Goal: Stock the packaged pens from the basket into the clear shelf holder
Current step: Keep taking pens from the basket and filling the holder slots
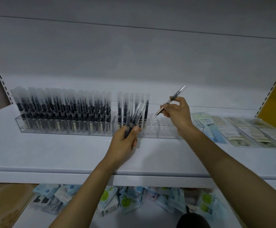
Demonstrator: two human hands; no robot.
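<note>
Head view: gripping a spare bundle of packaged pens [134, 117] in the left hand [125, 139], fingers curled round it, kept just in front of the clear holder [167, 134] as ready supply. Pinching a single pen [177, 93] between thumb and fingers of the right hand [176, 112], tilted with its lower end toward the empty slots right of the stocked rows [63, 109], likely to aim it. Both forearms stretched forward over the shelf [60, 153]. No basket visible.

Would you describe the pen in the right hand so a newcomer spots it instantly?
On the white shelf stands a long clear holder. Above its empty right end, the right hand pinches one packaged pen. Unlike the upright stocked pens, it slants alone.
</note>
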